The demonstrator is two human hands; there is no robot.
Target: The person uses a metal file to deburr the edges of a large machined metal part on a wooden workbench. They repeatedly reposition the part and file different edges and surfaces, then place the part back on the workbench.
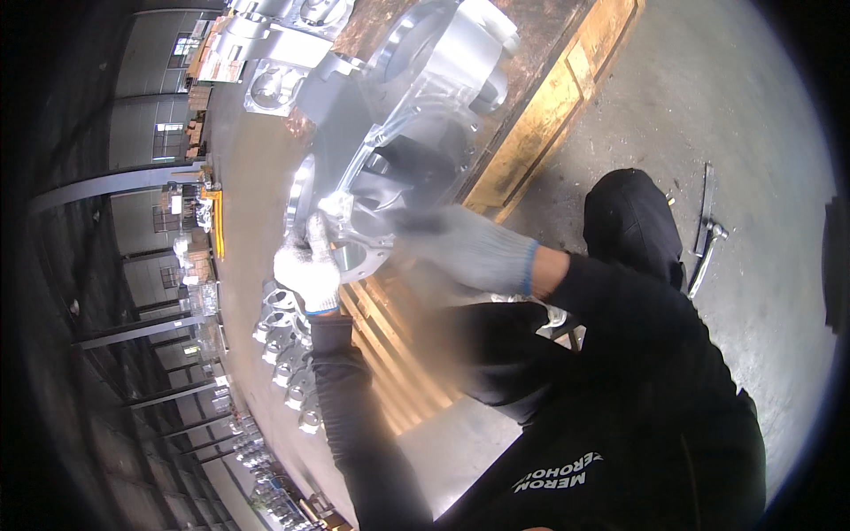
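Observation:
A large silver metal casting (pixel 403 115) with a round flange lies on a wooden pallet (pixel 549 106). My left hand (pixel 307 265), in a white knit glove, grips the lower rim of the casting. My right hand (pixel 460 243), also gloved, reaches across to the casting's dark opening; it is blurred by motion, so I cannot tell whether it holds anything. Both sleeves are black.
More silver castings (pixel 283 53) sit at the far end of the pallet. A row of smaller metal parts (pixel 288 350) lies on the floor to the left. A metal wrench (pixel 704 239) rests on the concrete floor (pixel 735 106) to the right. My dark-trousered knee (pixel 633 221) is raised.

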